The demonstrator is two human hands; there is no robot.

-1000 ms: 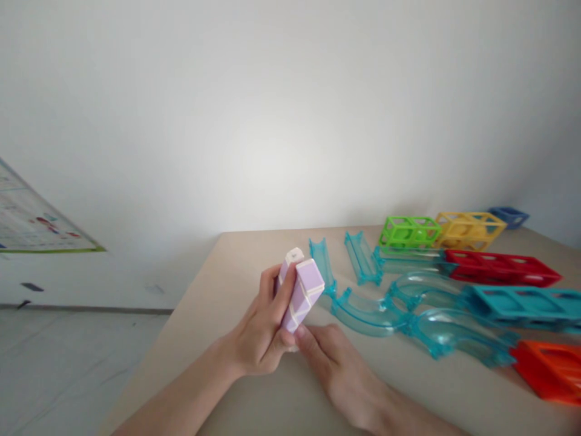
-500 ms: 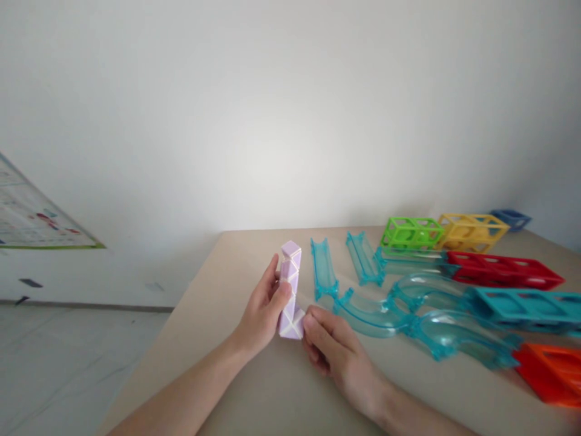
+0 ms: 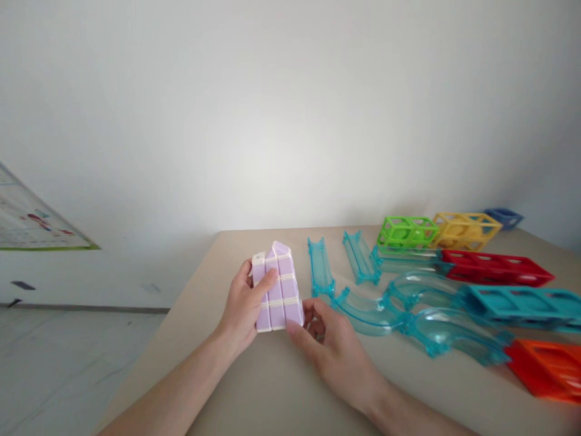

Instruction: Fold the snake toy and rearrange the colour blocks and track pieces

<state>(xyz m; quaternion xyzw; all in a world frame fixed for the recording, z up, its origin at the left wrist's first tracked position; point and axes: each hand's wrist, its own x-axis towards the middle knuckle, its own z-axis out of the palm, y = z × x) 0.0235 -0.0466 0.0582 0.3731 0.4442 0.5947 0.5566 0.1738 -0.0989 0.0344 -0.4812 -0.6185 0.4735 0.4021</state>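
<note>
A purple and white twisty snake puzzle [image 3: 282,284] is held up over the table, folded into side-by-side columns with a pointed top edge. My left hand [image 3: 242,300] is closed round its left side, the thumb lying across the front face and the fingers behind. At the lower right corner, my right hand [image 3: 333,342] pinches the puzzle, thumb in front and fingers curled at its side. The puzzle's back is hidden from view.
Right of my hands, clear blue track pieces [image 3: 370,315] lie on the table [image 3: 272,387]. Beyond them stand green [image 3: 408,232], yellow [image 3: 467,230], red [image 3: 494,267], teal [image 3: 521,306] and orange [image 3: 544,368] open-sided blocks. A white wall [image 3: 290,121] rises behind.
The puzzle now shows its wide face of several purple columns, where before a narrow triangle-patterned side faced me. My left hand has shifted slightly left; my right thumb moved onto the puzzle's lower corner.
</note>
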